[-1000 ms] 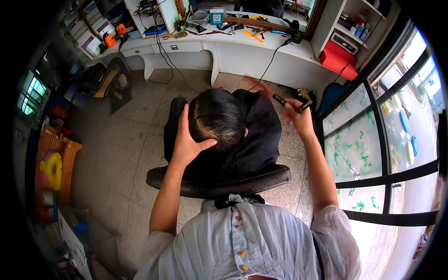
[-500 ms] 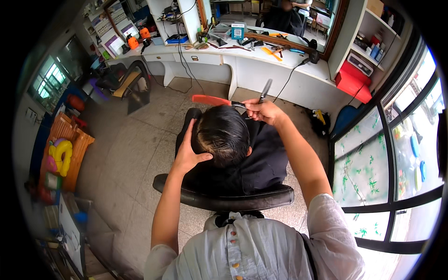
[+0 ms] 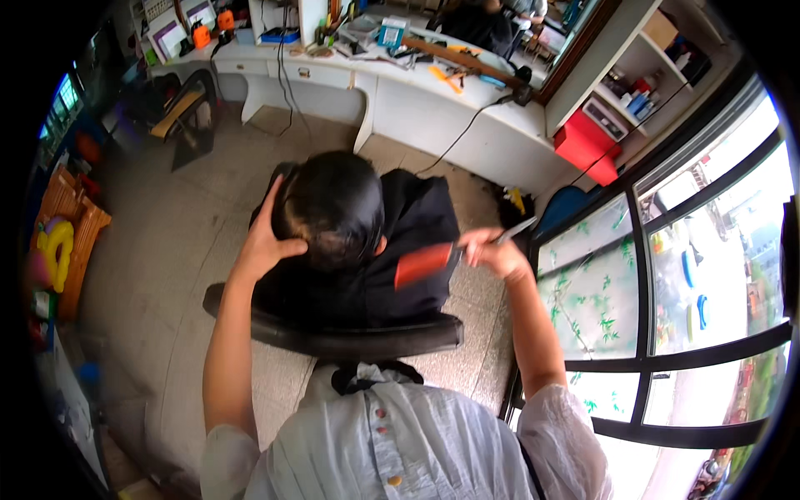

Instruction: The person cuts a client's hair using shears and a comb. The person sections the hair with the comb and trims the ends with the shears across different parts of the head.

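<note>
A person with wet, dark hair (image 3: 333, 204) sits in front of me under a black cape (image 3: 417, 225). My left hand (image 3: 271, 233) lies against the left side of the head, its fingers stretched upward and the thumb out across the back. To the right of the head, over the cape's edge, my right hand (image 3: 493, 252) is closed on a red comb (image 3: 423, 265), which is blurred and points left. A slim grey tool (image 3: 515, 230) sticks out from the same hand on the far right; its kind is unclear. The black chair back (image 3: 358, 337) curves behind the seated person.
A white counter (image 3: 400, 71) with tools and a mirror runs along the far wall. A cord (image 3: 467, 133) hangs from it. On the right stand a red box (image 3: 587, 146) and framed glass panels (image 3: 587, 283). A wooden bench (image 3: 79, 233) is at the left.
My right hand has moved from above the head down and to the right, taking the comb off the hair. My left hand stays on the head. The whole view has shifted and tilted.
</note>
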`<state>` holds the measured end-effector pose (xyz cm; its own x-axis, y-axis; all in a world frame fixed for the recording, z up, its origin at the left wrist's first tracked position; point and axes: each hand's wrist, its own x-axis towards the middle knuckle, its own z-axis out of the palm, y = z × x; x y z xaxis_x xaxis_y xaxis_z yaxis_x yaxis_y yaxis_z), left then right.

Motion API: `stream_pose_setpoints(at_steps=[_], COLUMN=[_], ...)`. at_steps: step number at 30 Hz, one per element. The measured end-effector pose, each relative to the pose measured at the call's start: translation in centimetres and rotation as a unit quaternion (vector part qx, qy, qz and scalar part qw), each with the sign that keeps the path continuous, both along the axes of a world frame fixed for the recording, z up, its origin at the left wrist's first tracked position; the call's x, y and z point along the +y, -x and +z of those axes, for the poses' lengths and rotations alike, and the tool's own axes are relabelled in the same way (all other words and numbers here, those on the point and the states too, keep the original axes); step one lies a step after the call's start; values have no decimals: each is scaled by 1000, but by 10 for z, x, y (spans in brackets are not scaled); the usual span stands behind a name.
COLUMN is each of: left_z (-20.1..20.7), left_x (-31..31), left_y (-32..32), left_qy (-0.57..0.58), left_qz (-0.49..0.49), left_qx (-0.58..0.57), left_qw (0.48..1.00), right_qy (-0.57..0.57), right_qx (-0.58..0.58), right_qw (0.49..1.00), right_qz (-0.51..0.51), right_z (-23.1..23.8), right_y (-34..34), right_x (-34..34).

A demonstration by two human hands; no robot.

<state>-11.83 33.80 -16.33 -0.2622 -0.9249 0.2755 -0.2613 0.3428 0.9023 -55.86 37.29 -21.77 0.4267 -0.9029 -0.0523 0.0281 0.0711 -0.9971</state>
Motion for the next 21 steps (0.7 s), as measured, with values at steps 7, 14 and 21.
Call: stream_pose_setpoints(at_steps=[7,14,21], left_z=[-8,-3,-10], left_x=[1,5,16], left_y=[0,6,0], left_qy=[-28,-28,-23], left_qz=[-9,17,10], left_qx=[63,63,43], left_qw=[998,997,999], right_qy=[-2,42,168], right_qx=[-56,88,181], right_qw=[977,992,968], right_qz=[-205,-81,30], right_z=[90,122,119], right_y=[-125,-165,-111], right_x=[-77,-103,-54])
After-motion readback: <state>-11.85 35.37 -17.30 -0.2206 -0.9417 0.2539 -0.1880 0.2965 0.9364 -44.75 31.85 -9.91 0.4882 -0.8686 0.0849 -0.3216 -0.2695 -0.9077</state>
